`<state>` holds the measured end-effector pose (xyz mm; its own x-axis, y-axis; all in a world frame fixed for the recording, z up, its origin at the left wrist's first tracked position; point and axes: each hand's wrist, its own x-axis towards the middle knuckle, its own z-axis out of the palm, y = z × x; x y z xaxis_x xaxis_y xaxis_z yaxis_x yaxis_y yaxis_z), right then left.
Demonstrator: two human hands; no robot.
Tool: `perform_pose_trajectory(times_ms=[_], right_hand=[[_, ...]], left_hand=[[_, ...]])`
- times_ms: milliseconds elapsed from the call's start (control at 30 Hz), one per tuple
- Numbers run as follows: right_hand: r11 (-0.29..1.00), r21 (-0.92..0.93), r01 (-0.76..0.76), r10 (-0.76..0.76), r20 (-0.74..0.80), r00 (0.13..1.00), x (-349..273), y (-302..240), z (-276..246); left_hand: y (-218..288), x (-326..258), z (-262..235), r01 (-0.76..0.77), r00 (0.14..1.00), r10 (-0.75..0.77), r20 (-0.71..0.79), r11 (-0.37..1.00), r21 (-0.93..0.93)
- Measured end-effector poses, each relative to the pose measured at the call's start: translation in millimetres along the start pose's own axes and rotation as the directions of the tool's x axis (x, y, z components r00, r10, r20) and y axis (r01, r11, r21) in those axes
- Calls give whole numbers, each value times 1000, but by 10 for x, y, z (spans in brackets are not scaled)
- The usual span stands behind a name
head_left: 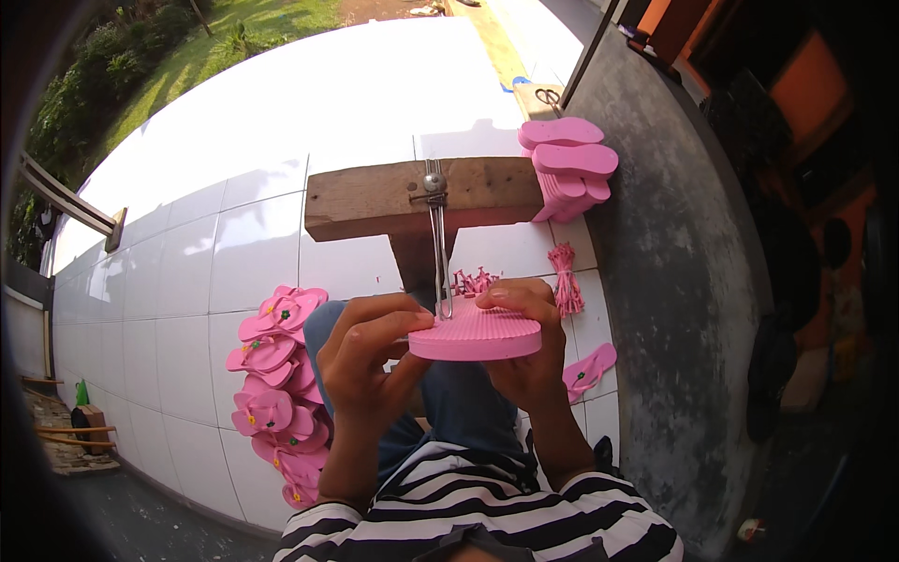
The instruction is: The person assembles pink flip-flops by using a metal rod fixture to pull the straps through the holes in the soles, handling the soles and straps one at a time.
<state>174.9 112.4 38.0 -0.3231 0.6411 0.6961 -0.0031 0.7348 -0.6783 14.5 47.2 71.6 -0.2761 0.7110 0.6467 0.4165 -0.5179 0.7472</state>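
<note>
Between my hands is a pink flip-flop sole [487,330] with a ribbed top, one thick rounded end toward me. My left hand [367,348] grips its left edge, thumb and forefinger pinched beside a long looped metal rod [440,253]. The rod's near end meets the sole's top; whether it passes into the sole I cannot tell. My right hand [526,318] closes on the right side, fingers over the top. From a bolt on a T-shaped wooden stand [356,197] the rod runs toward me. Loose pink straps [476,279] show just beyond the sole.
A stack of pink soles [576,161] stands by the beam's right end, scissors [548,96] behind it. A tied bundle of straps [565,279] and one strapped flip-flop [590,372] lie at right. Strapped pink flip-flops [272,412] are heaped left on white tiles [197,356].
</note>
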Motion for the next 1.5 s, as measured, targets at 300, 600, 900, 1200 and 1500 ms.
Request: perform_pose_trajectory(times_ms=[300,600,900,1200,1500], right_hand=[[951,-283,-123,106,-73,992,104,-35,85],[932,-349,-94,-50,-382,923,463,451,343],[755,93,-649,656,-95,749,-1077,565,566],[546,171,-820,764,300,571,-1329,385,165],[401,426,-811,839,185,512,-1243,256,-642]], left_hand=[[141,391,-38,313,946,-304,116,947,-75],[-245,670,186,173,981,-161,-110,979,111],[-864,-1102,300,384,915,-404,22,884,266],[-703,-1360,172,615,705,-586,400,786,68],[-850,-1384,-351,679,719,-695,25,694,-242]])
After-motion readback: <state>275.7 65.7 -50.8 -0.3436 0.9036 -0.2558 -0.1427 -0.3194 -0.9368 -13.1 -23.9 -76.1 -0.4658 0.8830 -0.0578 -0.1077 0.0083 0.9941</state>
